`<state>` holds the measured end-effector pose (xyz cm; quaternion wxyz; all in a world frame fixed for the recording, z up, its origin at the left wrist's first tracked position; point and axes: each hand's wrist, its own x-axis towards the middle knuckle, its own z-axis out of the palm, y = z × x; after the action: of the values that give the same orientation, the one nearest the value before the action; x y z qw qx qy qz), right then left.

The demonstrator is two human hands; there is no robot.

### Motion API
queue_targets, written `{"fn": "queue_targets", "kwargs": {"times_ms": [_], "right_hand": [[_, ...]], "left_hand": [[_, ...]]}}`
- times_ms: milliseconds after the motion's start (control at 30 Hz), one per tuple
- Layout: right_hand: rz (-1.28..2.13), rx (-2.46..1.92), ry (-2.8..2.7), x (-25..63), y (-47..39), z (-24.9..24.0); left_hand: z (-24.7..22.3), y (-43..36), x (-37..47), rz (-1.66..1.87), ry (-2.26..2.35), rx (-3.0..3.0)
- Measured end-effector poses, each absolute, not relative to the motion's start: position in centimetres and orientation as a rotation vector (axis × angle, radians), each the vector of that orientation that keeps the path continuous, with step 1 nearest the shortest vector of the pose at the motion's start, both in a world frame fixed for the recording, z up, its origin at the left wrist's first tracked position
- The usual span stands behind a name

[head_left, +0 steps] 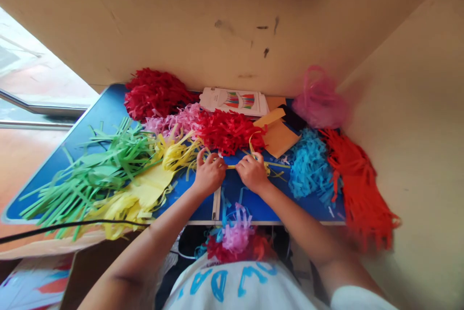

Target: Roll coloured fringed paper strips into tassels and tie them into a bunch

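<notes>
Between my two hands runs a narrow twisted strip of yellow paper [231,167], with cut fringe showing beyond the fingers. My left hand [210,170] is closed on its left end, fingers curled. The other end is pinched in my right hand [253,169], where a loose yellow strand stands up above the knuckles. Just left lie fringed yellow tissue paper [154,184] and a heap of green fringe [97,169]. Beyond the hands is a red shredded-paper bundle [230,131]. What the fingertips press on is partly hidden.
The blue table [192,201] stands against the wall. Around it lie dark red fringe [155,95], pink fringe [174,121], a printed white packet [234,100], orange paper [279,136], blue fringe [311,165], orange-red fringe [362,189] and a pink plastic bag [319,102]. A black cable [72,227] crosses the front left.
</notes>
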<state>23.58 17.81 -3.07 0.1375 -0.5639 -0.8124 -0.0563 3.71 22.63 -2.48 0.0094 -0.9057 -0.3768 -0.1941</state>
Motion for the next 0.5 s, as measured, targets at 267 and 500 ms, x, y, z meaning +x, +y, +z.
{"fn": "queue_targets", "kwargs": {"times_ms": [267,500], "right_hand": [[-0.319,-1.562,-2.316,22.7,16.8,-4.2],[-0.309,-1.537,-2.334,22.1,16.1,-4.0]], "left_hand": [[-0.1,20.9,-0.1,-0.712,-1.115,-2.863],[-2.5,20.5,4.3,-0.63,-1.022,-2.884]]}}
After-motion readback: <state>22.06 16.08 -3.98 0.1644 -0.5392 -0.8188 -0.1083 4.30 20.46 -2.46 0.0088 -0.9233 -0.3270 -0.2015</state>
